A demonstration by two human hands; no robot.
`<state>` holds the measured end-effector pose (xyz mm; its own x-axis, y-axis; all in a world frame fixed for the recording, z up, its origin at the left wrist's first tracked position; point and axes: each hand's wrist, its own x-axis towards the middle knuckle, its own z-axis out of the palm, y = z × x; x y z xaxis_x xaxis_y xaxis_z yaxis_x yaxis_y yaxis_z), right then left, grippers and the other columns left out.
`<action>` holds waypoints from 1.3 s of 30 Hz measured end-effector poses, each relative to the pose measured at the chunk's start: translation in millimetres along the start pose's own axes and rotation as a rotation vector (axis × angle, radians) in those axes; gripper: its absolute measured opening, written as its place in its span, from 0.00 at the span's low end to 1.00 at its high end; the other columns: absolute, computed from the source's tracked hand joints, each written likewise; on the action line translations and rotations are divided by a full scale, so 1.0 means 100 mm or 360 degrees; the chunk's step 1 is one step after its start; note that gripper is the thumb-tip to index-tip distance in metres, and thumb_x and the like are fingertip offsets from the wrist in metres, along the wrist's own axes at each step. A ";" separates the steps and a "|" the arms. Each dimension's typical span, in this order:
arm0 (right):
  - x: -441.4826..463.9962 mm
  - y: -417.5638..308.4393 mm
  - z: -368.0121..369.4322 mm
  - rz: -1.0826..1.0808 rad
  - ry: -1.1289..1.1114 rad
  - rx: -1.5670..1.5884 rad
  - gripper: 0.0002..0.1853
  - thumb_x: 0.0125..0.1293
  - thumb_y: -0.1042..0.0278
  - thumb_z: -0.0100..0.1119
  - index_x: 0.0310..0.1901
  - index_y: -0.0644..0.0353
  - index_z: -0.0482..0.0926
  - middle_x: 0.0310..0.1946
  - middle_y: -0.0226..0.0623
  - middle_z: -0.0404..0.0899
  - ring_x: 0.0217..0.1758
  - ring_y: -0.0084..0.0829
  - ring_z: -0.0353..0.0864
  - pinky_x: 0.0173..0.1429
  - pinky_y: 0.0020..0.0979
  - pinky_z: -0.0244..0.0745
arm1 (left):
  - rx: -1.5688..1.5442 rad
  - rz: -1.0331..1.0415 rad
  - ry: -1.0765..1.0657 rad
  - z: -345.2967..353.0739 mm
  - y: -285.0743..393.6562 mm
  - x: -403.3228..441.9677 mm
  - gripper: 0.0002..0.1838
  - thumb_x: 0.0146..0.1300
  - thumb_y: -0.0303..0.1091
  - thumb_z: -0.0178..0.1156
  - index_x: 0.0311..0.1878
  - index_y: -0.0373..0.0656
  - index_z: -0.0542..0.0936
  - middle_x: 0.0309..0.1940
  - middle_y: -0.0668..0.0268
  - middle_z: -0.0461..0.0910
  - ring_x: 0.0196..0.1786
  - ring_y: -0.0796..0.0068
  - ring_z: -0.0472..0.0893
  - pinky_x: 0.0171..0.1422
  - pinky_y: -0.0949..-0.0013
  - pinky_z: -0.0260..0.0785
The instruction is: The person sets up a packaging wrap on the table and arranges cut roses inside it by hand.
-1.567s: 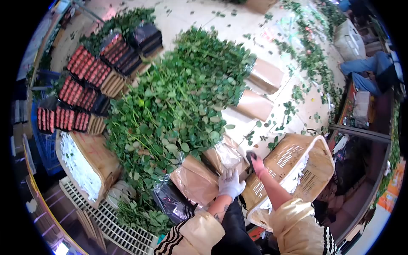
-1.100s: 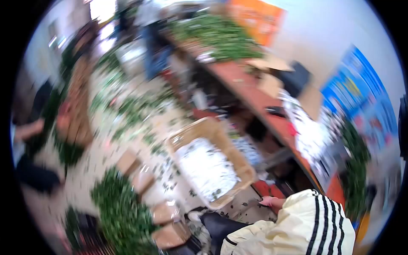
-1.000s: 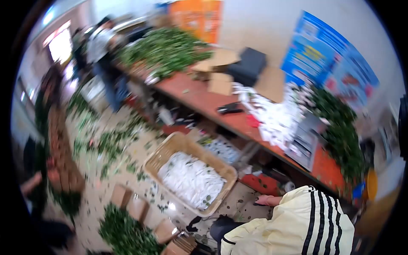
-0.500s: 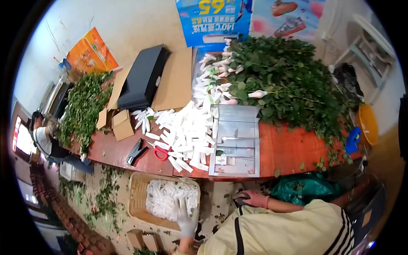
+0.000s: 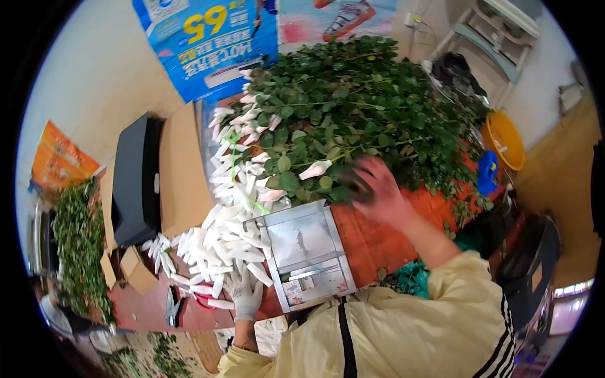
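My left hand, in a white glove, lies at the table's front edge with its fingers stretched out against a pile of white tapered sleeves. My right hand, in a pink and dark glove, is smeared by motion over the front of a heap of leafy rose stems. Whether it holds anything cannot be made out. Just left of it, a pale pink rose bud in a white sleeve sticks out of the leaves. Between my hands stands a grey metal tray-like stand.
Red-handled scissors and a black stapler-like tool lie left of my left hand. A black box rests on cardboard. Behind the table's right end are a yellow basin and a blue plastic object.
My left hand has risen from the basket of white sleeves below to the pile on the table. My right hand has moved from below the table edge up to the rose stems. The view has turned.
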<state>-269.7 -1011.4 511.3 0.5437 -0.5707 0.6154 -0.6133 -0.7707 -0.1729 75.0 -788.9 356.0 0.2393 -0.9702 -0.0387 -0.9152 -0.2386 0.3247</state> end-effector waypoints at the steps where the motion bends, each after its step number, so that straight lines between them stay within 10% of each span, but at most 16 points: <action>1: 0.16 0.11 0.16 0.0029 -0.0230 -0.0286 0.31 0.47 0.61 0.65 0.55 0.60 0.71 0.52 0.42 0.71 0.58 0.45 0.69 0.62 0.43 0.65 | -0.0196 0.0091 0.0065 0.03 -0.09 -0.06 0.37 0.51 0.43 0.62 0.66 0.43 0.66 0.70 0.44 0.50 0.71 0.34 0.44 0.73 0.39 0.31; 10: 0.44 0.77 1.05 -0.0292 -0.0754 -0.0788 0.02 0.49 0.66 0.48 0.27 0.49 0.68 0.26 0.32 0.67 0.36 0.30 0.70 0.48 0.34 0.63 | -0.0712 0.0383 0.0352 -0.51 -0.04 -0.15 0.35 0.51 0.32 0.55 0.66 0.37 0.63 0.70 0.43 0.52 0.72 0.42 0.51 0.73 0.47 0.44; 14: 0.99 1.21 0.89 -0.0058 -0.0162 -0.0501 0.09 0.49 0.67 0.50 0.21 0.52 0.59 0.18 0.31 0.58 0.24 0.31 0.61 0.32 0.31 0.61 | -0.1105 0.0250 0.0547 -0.66 -0.01 -0.07 0.33 0.48 0.22 0.55 0.62 0.35 0.65 0.65 0.45 0.59 0.69 0.46 0.58 0.70 0.52 0.54; 16: 1.26 1.41 0.86 -0.0304 0.0317 -0.1056 0.14 0.47 0.65 0.54 0.39 0.53 0.74 0.36 0.34 0.73 0.44 0.33 0.73 0.50 0.34 0.68 | -0.0865 0.0236 0.0604 -0.95 -0.02 0.01 0.25 0.50 0.24 0.56 0.55 0.34 0.72 0.51 0.50 0.75 0.56 0.51 0.73 0.60 0.55 0.65; 20: 1.36 1.36 1.22 0.0346 -0.0867 -0.0753 0.31 0.46 0.63 0.63 0.56 0.57 0.70 0.56 0.42 0.71 0.62 0.43 0.67 0.67 0.40 0.60 | -0.0406 0.0434 0.0768 -1.34 -0.55 0.39 0.12 0.51 0.31 0.57 0.39 0.44 0.82 0.23 0.62 0.78 0.28 0.61 0.77 0.35 0.58 0.67; 23: 1.11 1.08 1.44 0.0488 -0.1434 -0.0621 0.35 0.51 0.55 0.62 0.62 0.56 0.66 0.62 0.44 0.64 0.66 0.44 0.62 0.70 0.39 0.55 | -0.0327 -0.0040 0.0999 -1.65 -1.38 0.93 0.15 0.53 0.36 0.59 0.44 0.43 0.81 0.27 0.60 0.80 0.32 0.59 0.79 0.42 0.57 0.69; 25: 1.13 0.79 1.38 0.0695 -0.1611 -0.0568 0.41 0.52 0.49 0.63 0.66 0.58 0.60 0.68 0.46 0.55 0.71 0.45 0.53 0.74 0.40 0.48 | 0.0233 -0.0089 0.0991 -1.75 -2.11 1.35 0.34 0.49 0.43 0.65 0.61 0.44 0.69 0.54 0.52 0.72 0.57 0.52 0.70 0.62 0.55 0.60; 28: 1.03 0.61 1.28 0.0620 -0.1439 -0.0726 0.41 0.52 0.49 0.63 0.65 0.59 0.60 0.68 0.47 0.54 0.73 0.47 0.49 0.75 0.40 0.47 | 0.0520 -0.0470 0.0491 -1.94 -2.22 1.90 0.50 0.45 0.51 0.68 0.70 0.47 0.56 0.69 0.47 0.55 0.72 0.45 0.52 0.74 0.51 0.43; 33: 0.55 0.45 0.91 0.0708 -0.0894 -0.0374 0.38 0.49 0.60 0.69 0.61 0.60 0.65 0.66 0.48 0.56 0.71 0.47 0.52 0.74 0.43 0.49 | 0.0446 -0.0177 0.0284 -2.07 -2.36 2.02 0.24 0.51 0.49 0.62 0.51 0.51 0.80 0.49 0.63 0.78 0.52 0.61 0.77 0.56 0.61 0.69; 39: -0.46 -0.06 0.32 0.1088 -0.0257 0.0183 0.31 0.51 0.65 0.65 0.59 0.60 0.68 0.63 0.46 0.63 0.67 0.47 0.60 0.66 0.43 0.61 | 0.0209 -0.0046 0.0319 -2.18 -2.70 2.00 0.18 0.55 0.43 0.60 0.45 0.43 0.81 0.45 0.56 0.80 0.49 0.53 0.78 0.56 0.60 0.69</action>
<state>-272.6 -990.1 459.5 0.1423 -0.9650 0.2202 -0.7880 -0.2450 -0.5649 440.1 -909.0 466.5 0.3136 -0.9382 0.1462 -0.9382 -0.2825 0.1998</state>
